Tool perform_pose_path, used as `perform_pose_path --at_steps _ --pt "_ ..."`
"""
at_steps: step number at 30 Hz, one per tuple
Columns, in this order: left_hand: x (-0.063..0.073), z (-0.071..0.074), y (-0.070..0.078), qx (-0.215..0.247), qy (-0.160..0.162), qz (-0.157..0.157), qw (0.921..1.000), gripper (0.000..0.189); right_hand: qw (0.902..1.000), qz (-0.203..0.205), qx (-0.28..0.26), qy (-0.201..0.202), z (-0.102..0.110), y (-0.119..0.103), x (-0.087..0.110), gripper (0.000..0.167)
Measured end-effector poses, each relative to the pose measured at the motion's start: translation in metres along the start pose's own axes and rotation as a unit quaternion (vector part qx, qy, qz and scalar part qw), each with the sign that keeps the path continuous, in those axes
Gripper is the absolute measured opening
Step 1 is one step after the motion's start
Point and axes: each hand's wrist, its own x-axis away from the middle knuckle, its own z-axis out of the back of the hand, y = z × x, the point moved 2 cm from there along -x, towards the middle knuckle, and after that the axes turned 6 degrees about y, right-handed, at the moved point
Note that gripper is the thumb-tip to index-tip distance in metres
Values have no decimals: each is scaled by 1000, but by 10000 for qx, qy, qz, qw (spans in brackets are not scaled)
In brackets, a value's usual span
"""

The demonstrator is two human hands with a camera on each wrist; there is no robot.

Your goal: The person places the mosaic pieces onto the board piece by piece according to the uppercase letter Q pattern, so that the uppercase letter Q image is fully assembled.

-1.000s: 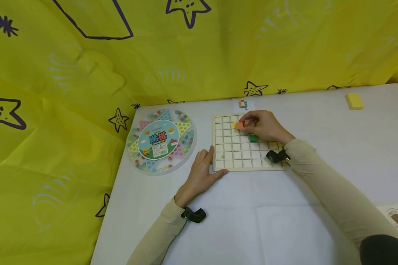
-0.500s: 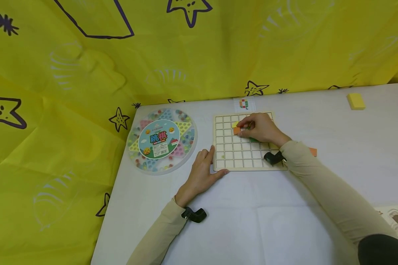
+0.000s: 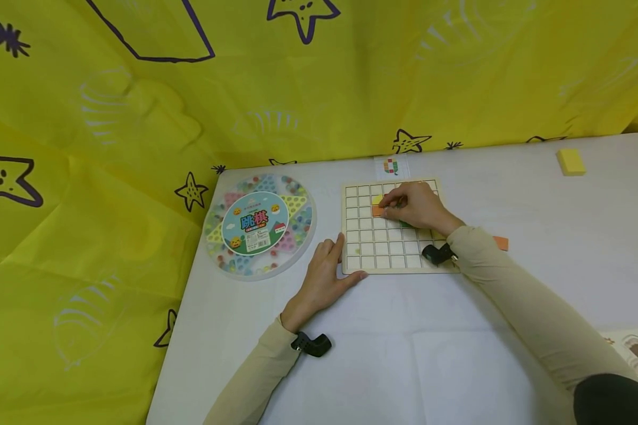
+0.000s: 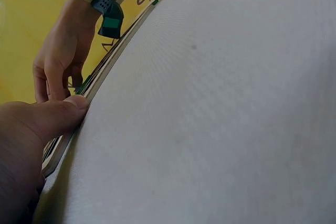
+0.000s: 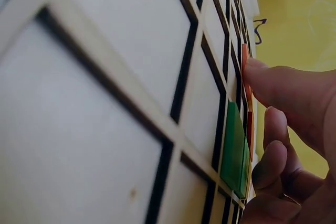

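A wooden grid board (image 3: 381,262) lies flat on the white table. My left hand (image 3: 321,280) rests at its near left corner, thumb along the near edge and index finger by the left side. In the left wrist view the thumb (image 4: 63,114) presses the board's rim; the other fingers are mostly hidden. Over the board, my right hand (image 3: 417,206) pinches an orange tile (image 3: 377,211) down at a cell. A yellow tile (image 3: 377,199) sits just beyond it. Green tiles (image 5: 232,145) and a red tile (image 5: 250,129) show beneath the right hand, partly covered.
Left of the board lies a round clear marble-game box (image 3: 255,227). Behind the board is a small pattern card (image 3: 390,167). A yellow block (image 3: 571,162) stands far right. Another orange piece (image 3: 502,243) shows beside the right sleeve. A yellow cloth (image 3: 319,88) hangs behind the table.
My right hand has moved slightly left and nearer, bringing the orange tile from above the board down to a cell in front of the yellow tile. The left hand stays put.
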Motion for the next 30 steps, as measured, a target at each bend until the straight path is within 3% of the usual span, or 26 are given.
perform_pose_path --at_steps 11,19,30 --pt "-3 1 2 -1 -5 -53 10000 99 9996 -110 239 49 1 -2 -1 20" --pt "-3 0 2 -12 3 -73 10000 99 9999 129 71 4 6 3 2 21" --pt "1 0 2 21 -1 48 10000 99 9989 -349 296 -74 47 21 32 21"
